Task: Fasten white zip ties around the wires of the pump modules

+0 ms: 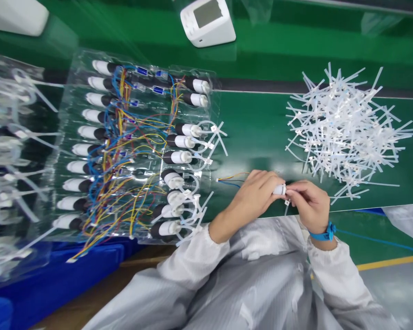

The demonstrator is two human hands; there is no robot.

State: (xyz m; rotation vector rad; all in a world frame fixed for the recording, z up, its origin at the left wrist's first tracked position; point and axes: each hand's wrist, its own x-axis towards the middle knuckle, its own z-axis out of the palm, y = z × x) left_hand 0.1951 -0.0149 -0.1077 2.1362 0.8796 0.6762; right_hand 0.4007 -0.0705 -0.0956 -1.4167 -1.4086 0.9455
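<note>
My left hand [253,195] is closed around a small cylindrical part with a white end [279,189], probably a small pump or motor; the rest of it is hidden in the hand. Yellow, red and blue wires [232,179] trail from it to the left, ending in a small plug. The fingertips of my right hand [309,204] pinch at the white end. A thin translucent tube with a white connector [287,203] hangs just below them, and its upper part is covered by the fingers. A blue wrist strap [323,233] circles my right wrist.
At left, a clear plastic tray [211,79] holds rows of similar black-and-white cylinders with wires, several with tubes attached. Another stack of tubed parts [7,156] lies beyond it. A pile of translucent tube pieces [347,128] is at right. A white display device [208,23] stands behind.
</note>
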